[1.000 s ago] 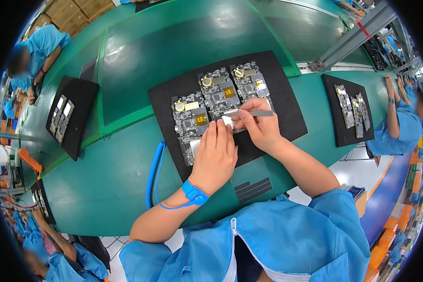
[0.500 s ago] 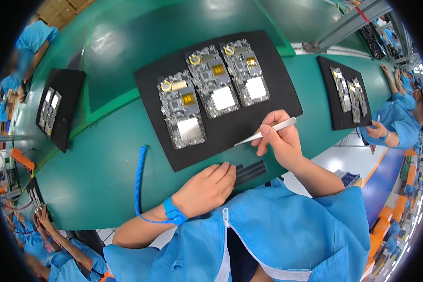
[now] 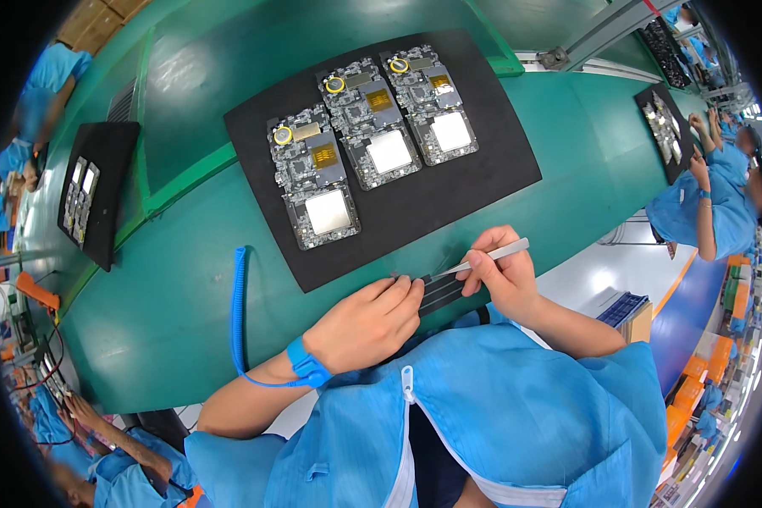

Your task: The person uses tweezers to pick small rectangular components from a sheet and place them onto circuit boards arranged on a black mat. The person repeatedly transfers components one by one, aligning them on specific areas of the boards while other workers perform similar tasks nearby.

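Note:
My right hand [image 3: 510,279] pinches steel tweezers [image 3: 506,251], their tip pointing left and down to the end of a sheet of black strips [image 3: 440,292] at the bench's near edge. Closed fingers of my left hand [image 3: 368,320] hold the left end of that sheet; what lies under the fingertips is hidden. A blue wrist strap [image 3: 306,364] circles my left wrist. Beyond both hands, three circuit boards lie side by side on a black mat: the left board [image 3: 300,178], the middle board [image 3: 368,127] and the right board [image 3: 432,102]. Each has a bright silver square and a yellow-ringed round part.
A blue coiled cord [image 3: 239,305] runs across the green bench [image 3: 144,339] to my strap. The black mat [image 3: 449,203] fills the middle. Other black mats with boards stand at the left [image 3: 123,169] and far right [image 3: 681,127], where a co-worker [image 3: 703,203] reaches. A metal post [image 3: 601,38] rises behind.
My right hand and the tweezers have come down from over the mat to the black strips. The right co-worker's mat has shifted farther away, with that person's hand now reaching to it.

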{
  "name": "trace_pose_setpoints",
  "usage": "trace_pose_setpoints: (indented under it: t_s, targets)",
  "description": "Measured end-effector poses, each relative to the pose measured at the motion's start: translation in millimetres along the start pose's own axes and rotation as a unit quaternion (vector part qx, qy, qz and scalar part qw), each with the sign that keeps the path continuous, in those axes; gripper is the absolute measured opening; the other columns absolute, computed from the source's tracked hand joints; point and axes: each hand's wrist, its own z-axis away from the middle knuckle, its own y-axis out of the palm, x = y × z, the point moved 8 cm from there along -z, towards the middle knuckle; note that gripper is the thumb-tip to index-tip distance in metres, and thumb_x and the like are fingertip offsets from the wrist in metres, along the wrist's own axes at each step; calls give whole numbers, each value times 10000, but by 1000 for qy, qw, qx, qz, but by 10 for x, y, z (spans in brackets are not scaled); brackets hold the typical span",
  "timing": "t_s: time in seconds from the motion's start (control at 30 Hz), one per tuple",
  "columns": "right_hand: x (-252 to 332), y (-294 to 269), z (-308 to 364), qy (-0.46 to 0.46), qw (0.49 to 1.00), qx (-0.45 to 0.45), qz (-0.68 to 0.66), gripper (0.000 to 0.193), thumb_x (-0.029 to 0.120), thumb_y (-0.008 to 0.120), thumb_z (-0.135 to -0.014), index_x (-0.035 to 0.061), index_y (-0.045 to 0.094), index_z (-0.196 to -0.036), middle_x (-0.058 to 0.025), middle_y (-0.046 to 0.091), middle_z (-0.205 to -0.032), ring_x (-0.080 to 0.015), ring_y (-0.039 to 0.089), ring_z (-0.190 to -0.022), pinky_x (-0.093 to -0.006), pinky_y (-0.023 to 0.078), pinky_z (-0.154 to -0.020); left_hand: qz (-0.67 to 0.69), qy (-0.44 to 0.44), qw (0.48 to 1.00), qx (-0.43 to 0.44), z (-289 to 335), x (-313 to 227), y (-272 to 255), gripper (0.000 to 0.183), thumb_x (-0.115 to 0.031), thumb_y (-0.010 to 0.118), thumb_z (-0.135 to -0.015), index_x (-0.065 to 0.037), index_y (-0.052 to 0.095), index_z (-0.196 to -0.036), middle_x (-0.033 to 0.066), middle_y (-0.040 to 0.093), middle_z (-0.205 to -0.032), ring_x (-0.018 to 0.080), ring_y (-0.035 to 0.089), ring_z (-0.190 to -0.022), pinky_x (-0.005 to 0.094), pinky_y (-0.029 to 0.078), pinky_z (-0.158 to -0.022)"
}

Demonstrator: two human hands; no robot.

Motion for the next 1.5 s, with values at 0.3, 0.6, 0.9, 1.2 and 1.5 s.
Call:
trace_pose_setpoints:
  t_s: [0.3, 0.6, 0.9, 1.2, 1.5]
  targets:
    - [-45, -53, -4, 30, 999, 7, -18, 135, 111, 474, -950, 30, 381, -1005, -83, 584, -744, -115, 619, -597, -213, 488, -520, 6, 9, 1000, -3, 2, 13, 1, 248, -121, 581, -734, 23, 610, -934, 155, 570, -1094, 261, 535, -1065, 347, 460, -929]
    - [-42, -139, -65, 27, 988, -52, -144, 132, 120, 464, -952, 31, 395, -1022, -99, 588, -740, -99, 570, -528, -199, 452, -483, -27, 7, 999, -15, 29, -15, 0, 241, -160, 535, -756, -1, 620, -916, 161, 572, -1100, 264, 530, -1056, 361, 429, -931]
    - [368, 426, -963, -36, 983, -35, -174, 172, 180, 482, -957, 63, 404, -1056, -139, 618, -761, -129, 578, -514, -212, 458, -482, -69, -382, 919, -73, 392, 668, -444, 472, -193, 674, -769, 46, 532, -1151, 240, 509, -1189, 375, 511, -1091, 417, 444, -910]
    - [247, 785, -1205, -43, 992, 15, -119, 176, 181, 477, -961, 53, 389, -1045, -107, 620, -760, -110, 607, -575, -211, 469, -513, -103, -337, 928, -122, 366, 644, -303, 505, -206, 685, -714, 45, 546, -1129, 213, 533, -1140, 322, 524, -1013, 361, 459, -813]
    - [236, 796, -1268, -29, 992, 29, -116, 178, 195, 466, -967, 45, 385, -1016, -119, 629, -745, -110, 598, -539, -202, 479, -476, -115, -325, 931, -117, 382, 698, -250, 517, -231, 664, -731, 73, 545, -1131, 252, 513, -1169, 345, 508, -1053, 384, 446, -887]
